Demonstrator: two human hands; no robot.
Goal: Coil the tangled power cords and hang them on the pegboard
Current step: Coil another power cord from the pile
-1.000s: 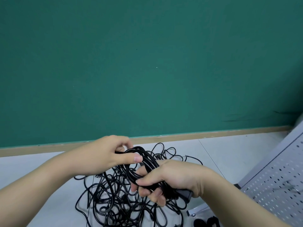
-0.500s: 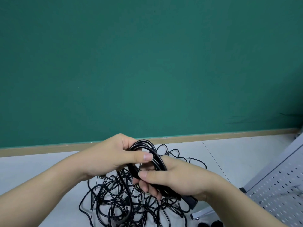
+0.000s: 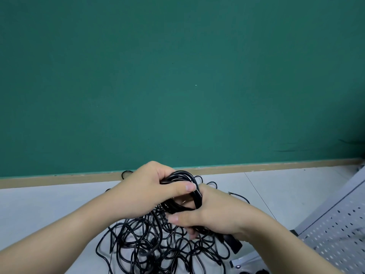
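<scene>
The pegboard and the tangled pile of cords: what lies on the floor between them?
In the head view, mostly bare pale floor. The right hand crosses above it, a black plug sticking out below.

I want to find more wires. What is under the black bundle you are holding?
Under the black coiled cord bundle, gripped by the left hand and right hand, lies a tangled heap of black cords on the pale floor. The hands cover the heap's middle.

No readable text, label, brand, number or sign anywhere: none on the green wall, the black cords or the pegboard.
</scene>
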